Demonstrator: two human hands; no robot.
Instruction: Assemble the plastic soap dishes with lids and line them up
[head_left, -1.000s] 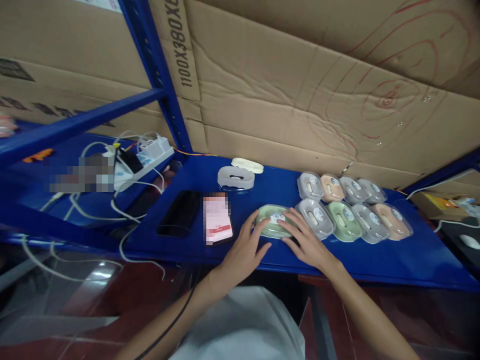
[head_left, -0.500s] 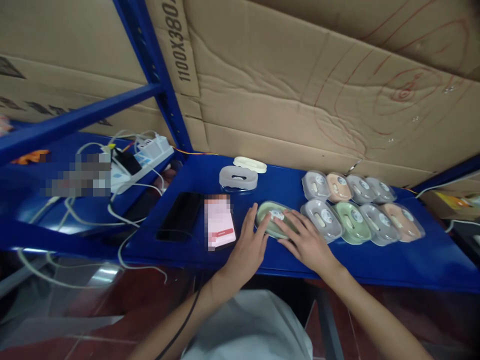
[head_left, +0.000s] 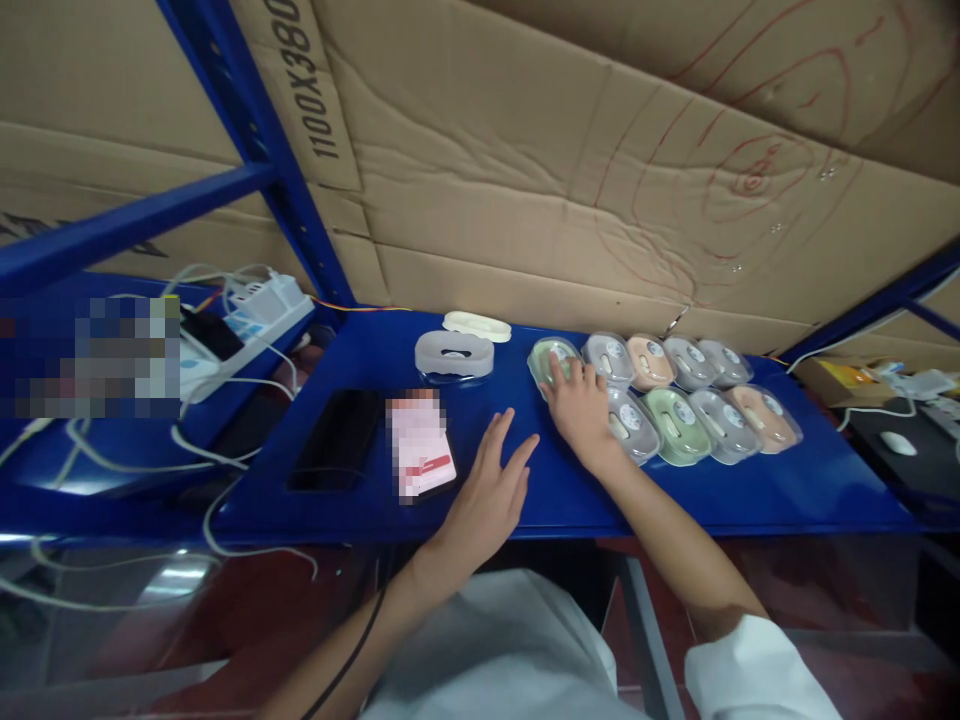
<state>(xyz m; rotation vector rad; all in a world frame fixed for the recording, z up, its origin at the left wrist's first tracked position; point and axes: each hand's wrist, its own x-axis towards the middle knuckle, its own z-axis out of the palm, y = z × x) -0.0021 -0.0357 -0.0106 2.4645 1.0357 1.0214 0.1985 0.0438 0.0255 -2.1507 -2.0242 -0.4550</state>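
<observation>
My right hand (head_left: 579, 408) reaches over a light green oval plastic box (head_left: 541, 352) with a clear cover, its fingers closed on the box's top and near side. This box stands at the left end of the back row of similar boxes. Just below it, a grey box (head_left: 636, 428) is partly covered by my right hand and wrist. My left hand (head_left: 486, 490) hovers or rests over the blue table (head_left: 555, 500) with its fingers apart and nothing in them. Nearest to it is a phone (head_left: 427, 450) with a lit pink screen.
Several grey, green and peach boxes (head_left: 726, 428) stand in two rows on the right. Behind the phone are a grey oval shell (head_left: 454, 355) and a cream oval tray (head_left: 477, 326). A black flat object (head_left: 337, 440) lies left. Cables surround a white power strip (head_left: 262, 320).
The green box has moved from between both hands to the back row, carried by my right hand. My left hand has come off it. The view has shifted slightly right.
</observation>
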